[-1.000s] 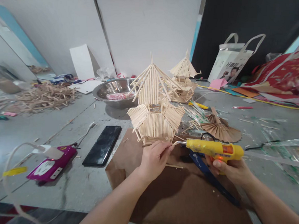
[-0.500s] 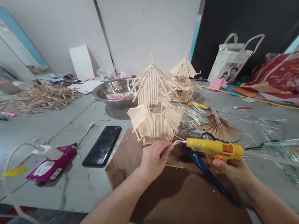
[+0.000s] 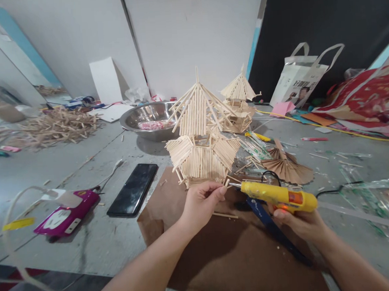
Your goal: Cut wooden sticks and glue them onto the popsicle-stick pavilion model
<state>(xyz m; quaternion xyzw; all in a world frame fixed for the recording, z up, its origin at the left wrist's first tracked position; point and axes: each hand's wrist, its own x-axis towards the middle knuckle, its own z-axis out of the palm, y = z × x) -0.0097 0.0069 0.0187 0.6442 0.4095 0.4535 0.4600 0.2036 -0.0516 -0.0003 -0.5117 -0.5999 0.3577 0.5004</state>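
Between the fingertips of my left hand (image 3: 203,206) is a short wooden stick (image 3: 227,183), its end poking out to the right. My right hand (image 3: 296,222) is wrapped round the handle of a yellow hot glue gun (image 3: 276,194), whose metal nozzle points left and reaches the stick's end; whether they touch I cannot tell. Just behind my left hand stands a pavilion model (image 3: 201,156) of pale wooden sticks, with a pointed upper roof and a flared lower one. Below the glue gun, blue-handled pliers (image 3: 275,230) lie on a brown board (image 3: 202,268).
A black phone (image 3: 133,189) and a purple power strip (image 3: 68,213) lie on the left. Behind are a steel bowl (image 3: 132,118), a second stick model (image 3: 239,96) and a stick heap (image 3: 58,127). A folded brown paper fan (image 3: 288,166) and plastic wrappers (image 3: 365,196) lie right.
My left hand has turned a little, and the stick in it now points more upward. The glue gun has shifted slightly left and down. The pavilion model has stayed in place.
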